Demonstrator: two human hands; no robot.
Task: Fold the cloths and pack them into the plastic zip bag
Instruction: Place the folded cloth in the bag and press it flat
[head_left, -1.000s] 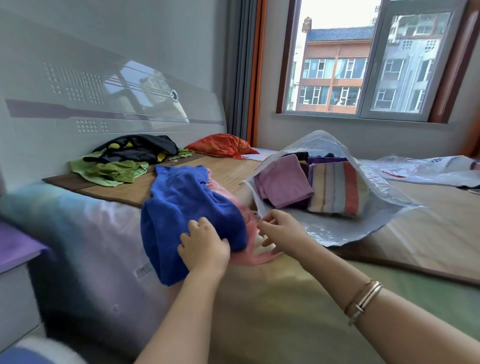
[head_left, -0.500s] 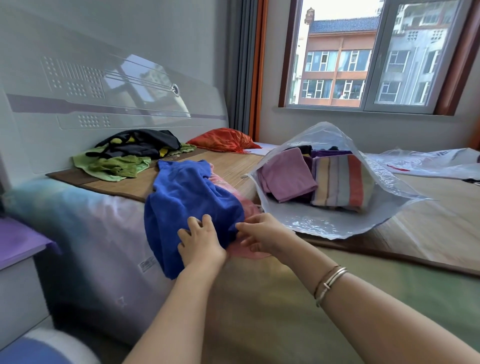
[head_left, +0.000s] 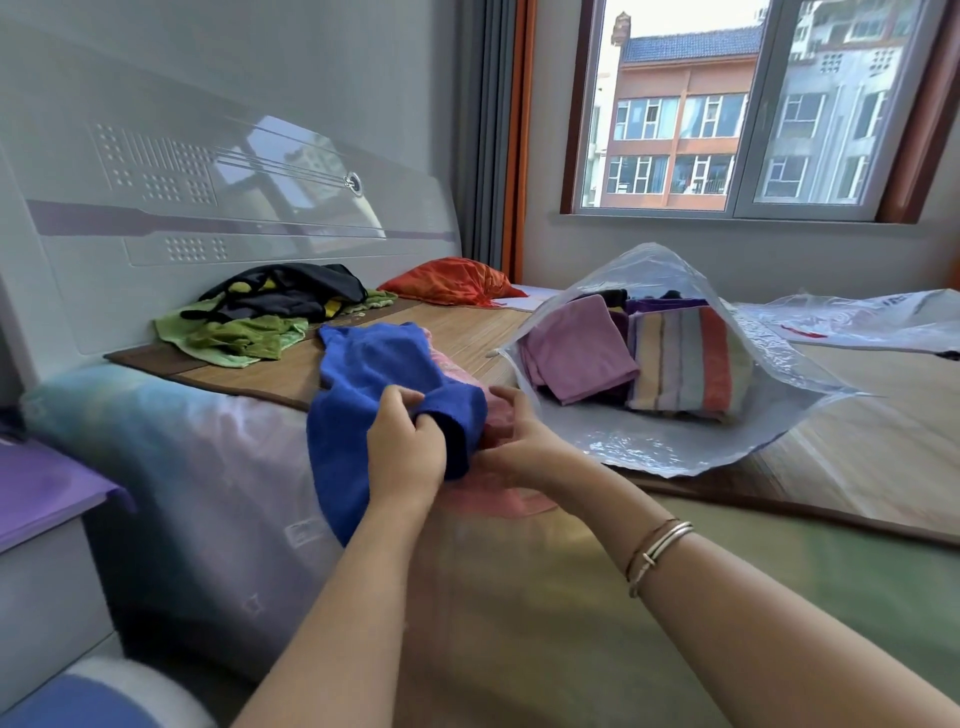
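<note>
both hands at the blue cloth, bag open beside them

here, your left hand (head_left: 406, 451) has its fingers curled round a bunched fold of the blue cloth (head_left: 374, 374), gripping it at the near edge of the bed. your right hand (head_left: 511, 441) sits just beside it, fingers curled and tucked into the pink cloth (head_left: 493, 499) that lies under the blue one; thumb up against the blue edge. it looks like a hold on the pink fabric. two thin bangles (head_left: 655, 548) on the right wrist.

blue cloth hangs partly over the mattress side, rest spread back on the woven mat (head_left: 467, 332).

plastic zip bag (head_left: 675, 441) lies just right of your hands, mouth open toward you. inside: a folded mauve cloth (head_left: 576, 348) on the left, a folded striped cloth (head_left: 685, 364) on the right, darker purple and black pieces behind them.

further back by the headboard (head_left: 234, 208): a green cloth (head_left: 234, 338) with a black and yellow garment (head_left: 291, 293) on top, an orange cloth (head_left: 447, 280) near the curtain. a second plastic bag (head_left: 857, 319) far right carries red marks, too small to read. small label on the mattress side (head_left: 304, 535), blurred, not readable.
</note>
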